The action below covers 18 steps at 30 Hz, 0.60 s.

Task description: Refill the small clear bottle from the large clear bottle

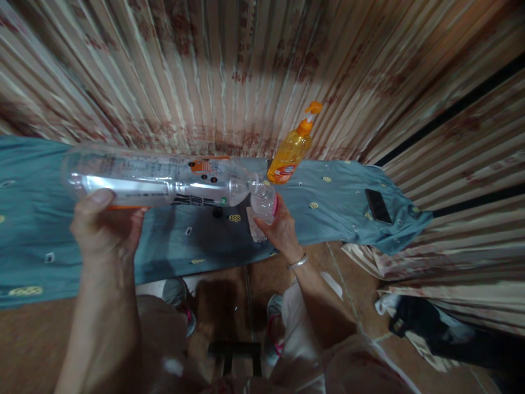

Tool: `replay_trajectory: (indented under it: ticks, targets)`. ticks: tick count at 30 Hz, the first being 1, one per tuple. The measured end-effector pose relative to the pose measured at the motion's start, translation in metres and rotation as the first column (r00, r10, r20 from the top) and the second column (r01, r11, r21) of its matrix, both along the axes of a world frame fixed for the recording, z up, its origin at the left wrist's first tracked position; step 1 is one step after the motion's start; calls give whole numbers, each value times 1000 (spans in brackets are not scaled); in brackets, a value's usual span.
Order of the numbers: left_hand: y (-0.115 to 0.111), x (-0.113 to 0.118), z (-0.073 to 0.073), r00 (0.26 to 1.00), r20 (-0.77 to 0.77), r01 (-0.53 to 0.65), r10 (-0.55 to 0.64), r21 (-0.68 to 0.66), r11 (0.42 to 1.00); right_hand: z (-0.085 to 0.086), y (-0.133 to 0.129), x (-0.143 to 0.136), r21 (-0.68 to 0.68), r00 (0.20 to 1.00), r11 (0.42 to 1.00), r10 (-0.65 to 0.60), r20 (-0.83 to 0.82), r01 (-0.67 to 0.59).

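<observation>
My left hand (104, 221) is closed round the base end of a large clear plastic bottle (164, 178), which lies level in the air with its neck to the right. A printed label with an orange drawing wraps it. In my right hand (281, 227) is a small clear cup-like container (262, 202) with a pink edge. The bottle's mouth meets the container's rim; whether liquid passes between them I cannot make out. Below them, a pale folded cloth or tissue (256, 227) and a small dark round cap-like piece (217, 212) rest on the cloth.
An orange pump bottle (289, 153) stands behind my right hand. At the right lies a black phone (378, 206) on the green patterned tablecloth (328, 219). Pleated curtains (229, 71) close off the back and right. A dark stool (233, 350) is on the floor below.
</observation>
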<state>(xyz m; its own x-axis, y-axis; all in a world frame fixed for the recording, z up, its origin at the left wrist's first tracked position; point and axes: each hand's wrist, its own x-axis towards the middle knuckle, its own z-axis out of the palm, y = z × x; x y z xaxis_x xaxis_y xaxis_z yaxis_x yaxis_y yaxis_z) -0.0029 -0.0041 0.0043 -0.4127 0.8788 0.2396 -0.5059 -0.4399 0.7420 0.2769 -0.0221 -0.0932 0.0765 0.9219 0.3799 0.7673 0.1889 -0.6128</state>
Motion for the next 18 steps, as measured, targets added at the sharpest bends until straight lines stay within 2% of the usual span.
replay_trajectory:
  ticks: [12, 18]
  targets:
    - [0, 0, 1, 1000, 0, -27, 27, -23, 999, -3, 1, 1, 14, 1000, 1000, 0, 23, -1]
    - [0, 0, 0, 1000, -14, -7, 7, 16, 1000, 0, 1, 1, 7, 1000, 1000, 9, 14, -9]
